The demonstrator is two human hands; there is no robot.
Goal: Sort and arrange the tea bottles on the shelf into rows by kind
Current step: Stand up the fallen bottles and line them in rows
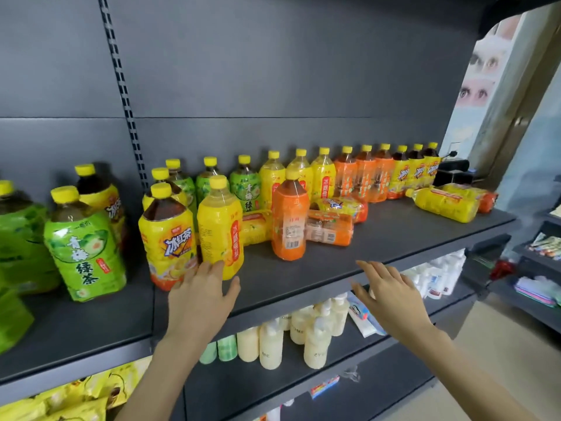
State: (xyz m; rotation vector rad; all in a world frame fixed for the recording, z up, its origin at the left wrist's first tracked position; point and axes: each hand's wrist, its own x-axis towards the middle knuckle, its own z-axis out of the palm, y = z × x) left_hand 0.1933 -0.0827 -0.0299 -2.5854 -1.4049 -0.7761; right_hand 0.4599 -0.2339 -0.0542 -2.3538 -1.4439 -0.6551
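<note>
Tea bottles with yellow caps stand on the dark grey shelf (334, 268). At the front are a dark iced-tea bottle (167, 238), a yellow bottle (220, 226) and an orange bottle (288, 217). Behind them runs a back row of green (244, 183), yellow (323, 174) and orange (364, 174) bottles. Several bottles lie on their sides (329, 227), one yellow at the right (443, 205). My left hand (202, 296) is open, its fingertips at the base of the yellow front bottle. My right hand (391, 296) hovers open over the shelf's front edge, holding nothing.
Large green tea bottles (85, 241) stand on the adjoining shelf section to the left. Pale lotion bottles (270, 344) fill the shelf below. A black device (452, 171) sits at the shelf's far right end. Another rack (540, 268) stands to the right.
</note>
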